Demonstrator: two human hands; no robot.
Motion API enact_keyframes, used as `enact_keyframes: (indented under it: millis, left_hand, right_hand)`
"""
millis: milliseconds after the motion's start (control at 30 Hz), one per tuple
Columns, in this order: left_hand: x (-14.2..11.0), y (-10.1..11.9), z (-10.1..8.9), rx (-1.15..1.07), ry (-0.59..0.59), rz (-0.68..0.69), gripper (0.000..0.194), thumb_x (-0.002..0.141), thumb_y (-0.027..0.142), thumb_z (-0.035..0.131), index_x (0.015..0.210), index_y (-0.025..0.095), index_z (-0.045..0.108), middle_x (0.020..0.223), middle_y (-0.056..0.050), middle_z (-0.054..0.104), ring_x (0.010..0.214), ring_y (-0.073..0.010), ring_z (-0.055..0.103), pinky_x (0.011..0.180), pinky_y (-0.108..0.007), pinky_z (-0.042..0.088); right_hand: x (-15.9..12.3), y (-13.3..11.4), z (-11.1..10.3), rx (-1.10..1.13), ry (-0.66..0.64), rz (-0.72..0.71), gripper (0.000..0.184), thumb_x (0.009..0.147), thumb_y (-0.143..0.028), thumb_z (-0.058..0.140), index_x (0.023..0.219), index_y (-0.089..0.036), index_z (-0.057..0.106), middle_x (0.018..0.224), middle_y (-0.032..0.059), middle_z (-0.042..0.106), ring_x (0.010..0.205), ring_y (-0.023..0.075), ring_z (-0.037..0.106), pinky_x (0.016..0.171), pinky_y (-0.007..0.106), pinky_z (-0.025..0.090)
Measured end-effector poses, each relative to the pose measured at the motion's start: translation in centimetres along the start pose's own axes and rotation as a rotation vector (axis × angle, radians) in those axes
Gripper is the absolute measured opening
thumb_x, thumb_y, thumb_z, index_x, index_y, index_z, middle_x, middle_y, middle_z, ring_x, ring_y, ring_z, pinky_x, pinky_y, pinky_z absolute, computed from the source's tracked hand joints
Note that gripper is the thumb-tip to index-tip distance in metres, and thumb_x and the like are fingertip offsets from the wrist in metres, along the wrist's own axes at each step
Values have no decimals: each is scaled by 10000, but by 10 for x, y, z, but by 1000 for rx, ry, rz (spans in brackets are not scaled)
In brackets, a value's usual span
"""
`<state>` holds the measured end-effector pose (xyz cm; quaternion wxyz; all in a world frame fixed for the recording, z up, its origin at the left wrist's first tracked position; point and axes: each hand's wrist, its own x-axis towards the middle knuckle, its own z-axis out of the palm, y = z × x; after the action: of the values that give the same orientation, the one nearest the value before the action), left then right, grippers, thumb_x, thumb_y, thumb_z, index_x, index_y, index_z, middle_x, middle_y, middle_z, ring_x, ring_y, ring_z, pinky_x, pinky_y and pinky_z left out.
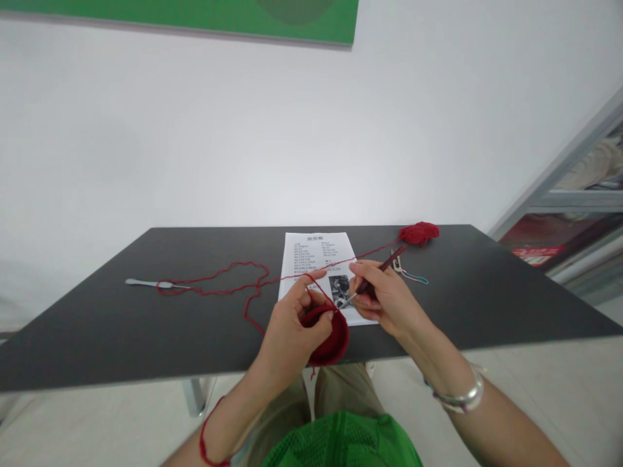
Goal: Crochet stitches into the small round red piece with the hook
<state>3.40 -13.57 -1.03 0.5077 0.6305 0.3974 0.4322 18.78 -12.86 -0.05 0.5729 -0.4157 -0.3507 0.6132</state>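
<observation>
My left hand [296, 324] grips a round red crochet piece [335, 344] at its upper rim, with the thumb on the near side. Red yarn [317, 285] runs over the raised index finger of that hand. In my right hand [382, 292] is a crochet hook [392, 258] with a dark red handle, held like a pencil. The hook's metal tip meets the edge of the crochet piece beside my left thumb. Whether the tip is inside a stitch is too small to tell.
Under my hands lies a printed sheet [316, 243] on the dark table [204, 337]. A red yarn ball [419, 233] rests at the back right, near small scissors [396, 263] with a looped cord. Left, a grey-handled hook [146, 283] lies among loose yarn. A white wall [311, 130] stands behind.
</observation>
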Motion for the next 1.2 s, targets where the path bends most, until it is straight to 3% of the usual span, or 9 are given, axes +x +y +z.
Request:
enact_keyframes:
  millis: [500, 667, 933, 1200]
  left_hand:
    - [-2, 2, 0, -99, -8, -62, 448, 705, 159, 616, 1137, 158, 498, 722, 23, 637, 684, -138, 587, 666, -256, 448]
    - [-2, -2, 0, -56, 2, -27, 407, 705, 135, 592, 1101, 171, 506, 705, 34, 623, 697, -140, 583, 701, -270, 448]
    - [-3, 8, -3, -159, -44, -146, 478, 673, 152, 648, 1129, 166, 505, 694, 25, 653, 642, -136, 591, 632, -253, 435]
    - [-3, 8, -2, -42, -34, -87, 436, 677, 134, 591, 1107, 172, 529, 677, 35, 626, 665, -142, 583, 694, -279, 440]
  right_hand:
    - [10, 6, -9, 105, -136, 180, 333, 692, -331, 668, 478, -170, 470, 309, -85, 369, 272, 6, 178, 248, 114, 151]
    - [4, 2, -5, 40, -74, 75, 307, 676, -327, 684, 493, -168, 495, 320, -77, 406, 267, 9, 208, 249, 124, 177]
    - [-6, -4, 0, -123, -17, -148, 314, 675, -336, 667, 460, -163, 516, 343, -71, 405, 267, 25, 296, 259, 142, 200]
    - [-8, -6, 3, -163, -34, -105, 306, 678, -329, 642, 460, -172, 496, 312, -80, 378, 255, 22, 261, 266, 142, 162]
